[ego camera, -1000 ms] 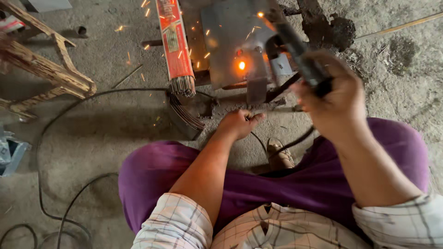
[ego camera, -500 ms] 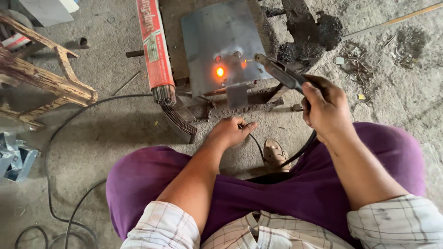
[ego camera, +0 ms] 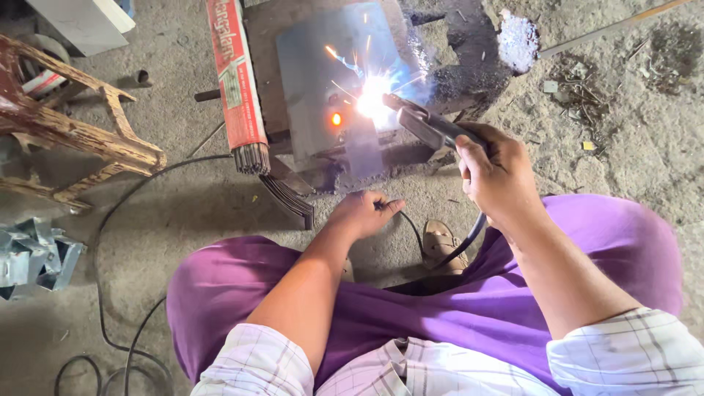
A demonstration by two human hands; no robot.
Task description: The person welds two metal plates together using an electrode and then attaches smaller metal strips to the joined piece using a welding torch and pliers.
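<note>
Right hand (ego camera: 499,176): fingers wrapped tight round the dark handle of the electrode holder (ego camera: 429,126), held above the right knee.
Electrode holder: tip angled toward the metal plate (ego camera: 323,81), ending in a bright white-blue arc with sparks (ego camera: 374,99) near the plate's lower right part.
Left hand (ego camera: 363,213): lowered between the knees, fingers loosely curled, near the floor just below the plate; whether it grips anything cannot be told.
Metal plate: grey, squarish, lying flat on a darker slab on the floor, straight ahead of the person; a small orange glowing spot (ego camera: 336,119) sits just left of the arc.
Electrode packet (ego camera: 235,81): long red carton lying left of the plate, its open lower end showing grey rod tips (ego camera: 251,158).
Cable (ego camera: 469,238): dark, running down from the holder past the right hand toward a sandalled foot (ego camera: 438,240).
Wooden frame (ego camera: 73,132): worn, paint-flecked, at the floor's left edge.
Scrap sheet metal (ego camera: 33,253): crumpled shiny pieces by the lower left edge.
Floor (ego camera: 623,147): bare concrete with scorch marks and debris.
Clothing: purple trousers (ego camera: 440,308), pale checked sleeves.
</note>
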